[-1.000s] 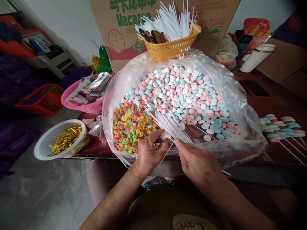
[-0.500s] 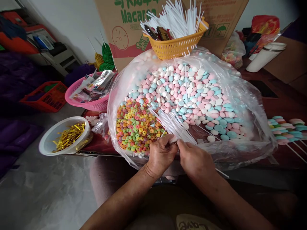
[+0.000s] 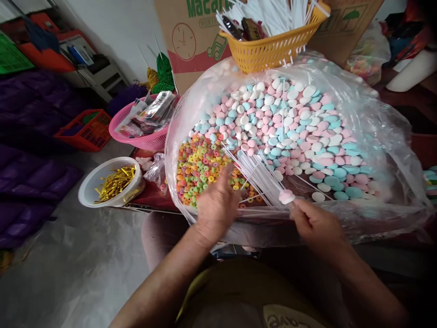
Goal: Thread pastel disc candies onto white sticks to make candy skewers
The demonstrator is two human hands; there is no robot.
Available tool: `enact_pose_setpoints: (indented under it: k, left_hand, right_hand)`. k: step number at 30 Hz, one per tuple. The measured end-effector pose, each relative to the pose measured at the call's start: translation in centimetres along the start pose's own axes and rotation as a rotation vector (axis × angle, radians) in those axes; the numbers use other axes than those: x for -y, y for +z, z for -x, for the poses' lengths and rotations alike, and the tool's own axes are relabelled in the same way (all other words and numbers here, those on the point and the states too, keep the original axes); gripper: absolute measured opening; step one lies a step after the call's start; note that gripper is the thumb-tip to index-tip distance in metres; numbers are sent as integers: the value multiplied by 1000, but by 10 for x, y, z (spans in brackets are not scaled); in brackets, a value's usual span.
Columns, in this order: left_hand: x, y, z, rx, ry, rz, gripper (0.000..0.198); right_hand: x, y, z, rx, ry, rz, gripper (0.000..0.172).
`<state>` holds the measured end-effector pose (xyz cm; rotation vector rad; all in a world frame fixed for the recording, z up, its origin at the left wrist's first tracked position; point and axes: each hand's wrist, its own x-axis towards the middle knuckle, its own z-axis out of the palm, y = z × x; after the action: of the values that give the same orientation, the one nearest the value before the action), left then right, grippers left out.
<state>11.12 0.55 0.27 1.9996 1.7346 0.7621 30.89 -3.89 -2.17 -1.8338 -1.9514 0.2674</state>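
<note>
My right hand [image 3: 316, 223] is closed at a small pink-and-white marshmallow [image 3: 286, 196], which sticks out beyond the thumb and fingertips. Any stick under it is hidden by the hand. Over the near edge of a heap of colourful ring-shaped cereal [image 3: 196, 171] is my left hand [image 3: 218, 207], slightly blurred, its fingers apart and nothing visible in it. Between the two hands lies a bundle of thin white sticks [image 3: 261, 175]. Behind it spreads a large pile of pink, white and blue marshmallows [image 3: 269, 120] inside an opened clear plastic bag [image 3: 385, 136].
A yellow basket [image 3: 273, 50] with white sticks and dark packets stands behind the bag, before a cardboard box [image 3: 191, 64]. To the left are a pink basket [image 3: 146, 139] of packets and a white tub [image 3: 88, 191] of gold twist ties [image 3: 118, 184].
My hands have parted: the left moved left toward the cereal rings, the right moved right with the marshmallow. The whole view has shifted somewhat, with the baskets now further right.
</note>
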Motion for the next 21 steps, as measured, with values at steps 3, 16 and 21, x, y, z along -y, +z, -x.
enact_pose_setpoints:
  k: [3, 16, 21]
  left_hand:
    - [18, -12, -19, 71, 5, -276, 15]
    - [27, -31, -15, 431, -337, 1248, 28]
    - [30, -20, -11, 395, -393, 1322, 26]
  right_hand:
    - [2, -2, 1, 20, -43, -76, 30]
    - [44, 3, 9, -5, -220, -7, 29]
    - [45, -1, 11, -18, -241, 60, 27]
